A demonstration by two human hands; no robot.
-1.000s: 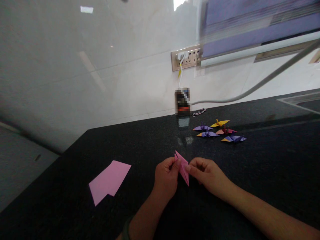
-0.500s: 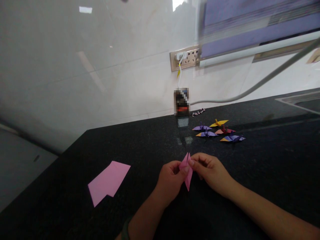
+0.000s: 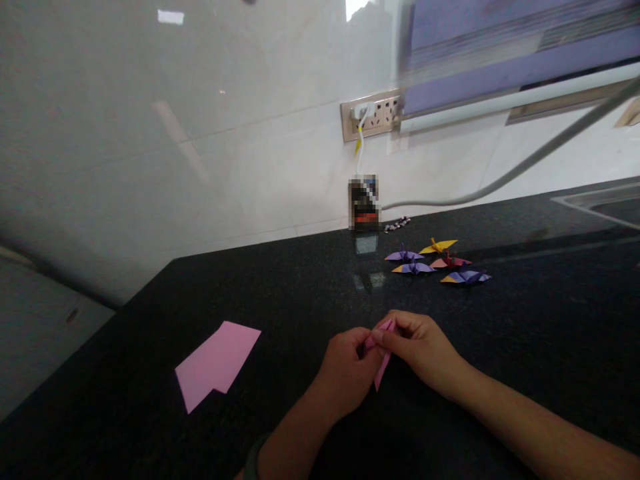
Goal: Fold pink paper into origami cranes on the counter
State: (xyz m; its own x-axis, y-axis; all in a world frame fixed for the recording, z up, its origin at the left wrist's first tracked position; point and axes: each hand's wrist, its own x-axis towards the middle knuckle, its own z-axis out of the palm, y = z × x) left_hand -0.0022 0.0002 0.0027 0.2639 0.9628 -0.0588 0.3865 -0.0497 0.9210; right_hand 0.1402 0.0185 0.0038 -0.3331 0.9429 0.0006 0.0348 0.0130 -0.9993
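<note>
Between my two hands is a small piece of folded pink origami paper (image 3: 384, 368), its narrow point hanging toward me. My left hand (image 3: 350, 367) is closed on its left side, the thumb lying across the paper. From the right, my right hand (image 3: 417, 343) pinches the upper part between thumb and fingers, close against the left fingertips. Much of the paper is covered by the fingers, so its exact folds cannot be made out. Off to the left, flat pink paper sheets (image 3: 219, 365) lie overlapping on the dark countertop (image 3: 290, 293).
Several folded paper cranes (image 3: 414, 268) in purple, yellow and red sit beyond my right hand. A blurred-out upright box (image 3: 365, 203) leans by the wall below a socket (image 3: 371, 115). A grey hose (image 3: 465, 197) runs rightward. A sink edge (image 3: 595, 200) is at far right.
The folded paper has tilted to the right and is more covered by my fingers. My left hand has moved slightly right, bringing both hands' fingertips together. The loose sheets and cranes are unchanged.
</note>
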